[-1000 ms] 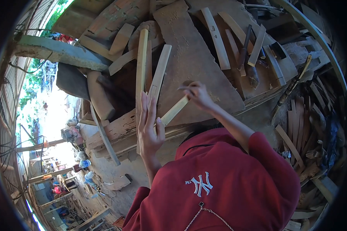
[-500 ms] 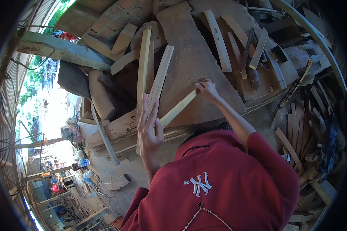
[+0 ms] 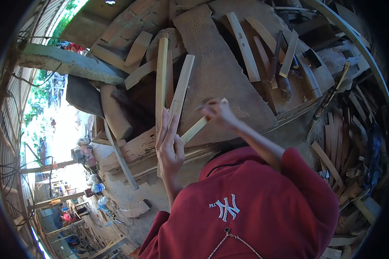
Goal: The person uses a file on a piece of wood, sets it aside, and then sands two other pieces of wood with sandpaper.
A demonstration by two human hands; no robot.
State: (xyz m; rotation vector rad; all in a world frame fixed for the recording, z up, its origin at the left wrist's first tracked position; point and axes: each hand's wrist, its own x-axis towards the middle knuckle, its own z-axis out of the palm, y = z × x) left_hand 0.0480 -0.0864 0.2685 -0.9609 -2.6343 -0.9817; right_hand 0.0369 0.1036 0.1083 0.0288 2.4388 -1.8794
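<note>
My left hand (image 3: 169,153) has its thumb and fingers around the near end of a short pale wooden strip (image 3: 195,130), which slants up to the right. Its fingers also lie against a longer wooden piece with a rectangle drawn on it (image 3: 182,84) and beside a yellowish wooden strip (image 3: 161,73). My right hand (image 3: 220,113) lies over the upper part of the short strip, fingers bent together and blurred. The strip's far tip shows just beyond it. Whether those fingers hold some small thing I cannot make out.
A broad wooden slab (image 3: 203,39) forms the work surface. On its right lie a piece with cut slots (image 3: 243,47), dark tools (image 3: 275,58) and several wood offcuts. A concrete post (image 3: 69,62) stands at left. Stacked wood strips (image 3: 335,142) fill the right side.
My right hand has moved from the short strip's far end down along it, toward my left hand. My left hand keeps its place on the wood.
</note>
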